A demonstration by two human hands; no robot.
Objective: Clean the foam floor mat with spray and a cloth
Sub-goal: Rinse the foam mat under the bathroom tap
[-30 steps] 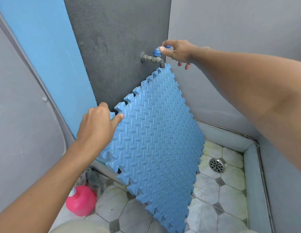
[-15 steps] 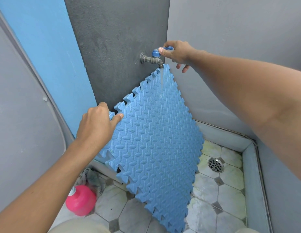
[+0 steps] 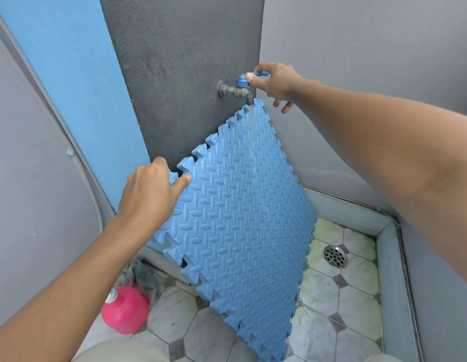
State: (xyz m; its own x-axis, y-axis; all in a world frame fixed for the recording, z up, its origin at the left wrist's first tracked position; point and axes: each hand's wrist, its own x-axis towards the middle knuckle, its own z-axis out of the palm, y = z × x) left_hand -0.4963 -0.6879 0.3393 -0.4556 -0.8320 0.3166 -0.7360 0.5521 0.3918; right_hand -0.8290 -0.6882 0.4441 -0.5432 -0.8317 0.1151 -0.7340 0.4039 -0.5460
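The left hand [image 3: 151, 194] is holding the blue foam mat [image 3: 242, 218] by its upper edge in a tight grip, tilted under the tap [image 3: 236, 91], while the right hand [image 3: 275, 81] is pinching the tap handle [image 3: 261, 73] and water [image 3: 253, 142] is running down the mat.

**Foam, dull metal and glazed tile**

The tap [image 3: 236, 92] is dull, tarnished metal with a blue plastic handle [image 3: 242, 81]. Behind it the dark wall [image 3: 180, 61] looks rough and matt. Just below the tap, the foam mat [image 3: 240, 218] is matt blue, embossed with small raised ovals. Farther below, the floor tiles [image 3: 357, 309] are smooth and faintly glossy, and the drain cover [image 3: 335, 256] is shiny metal. Down to the tap's left lie a crumpled grey cloth [image 3: 141, 276] and a glossy pink plastic bottle [image 3: 125, 310].
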